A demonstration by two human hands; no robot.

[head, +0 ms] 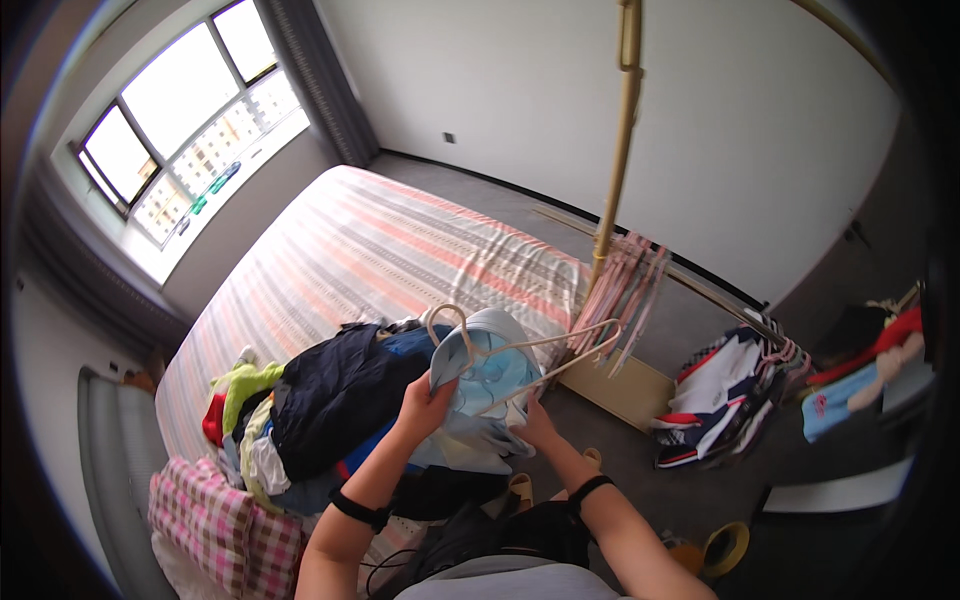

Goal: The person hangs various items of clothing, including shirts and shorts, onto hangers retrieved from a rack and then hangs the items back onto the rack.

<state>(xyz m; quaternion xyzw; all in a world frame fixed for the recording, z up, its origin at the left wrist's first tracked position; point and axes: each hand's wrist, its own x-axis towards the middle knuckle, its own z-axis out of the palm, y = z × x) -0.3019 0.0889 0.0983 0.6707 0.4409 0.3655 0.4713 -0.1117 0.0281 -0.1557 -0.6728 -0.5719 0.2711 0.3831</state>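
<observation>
A light blue garment (pixel 487 442) hangs from both of my hands above the near edge of the bed. My left hand (pixel 426 405) grips its edge near the hook of a cream clothes hanger (pixel 551 345). My right hand (pixel 536 424) holds the garment's other side. One end of the hanger lies inside the garment, while its other end sticks out to the right. To the left, a dark navy garment (pixel 337 397) lies on top of a heap of clothes on the bed.
The bed (pixel 330 247) has a striped sheet. A checked pillow (pixel 217 525) rests at lower left. Pink hangers (pixel 619 292) and several hung clothes (pixel 724 405) are on a clothes rack (pixel 616 165) at right. A sandal (pixel 520 487) is on the floor.
</observation>
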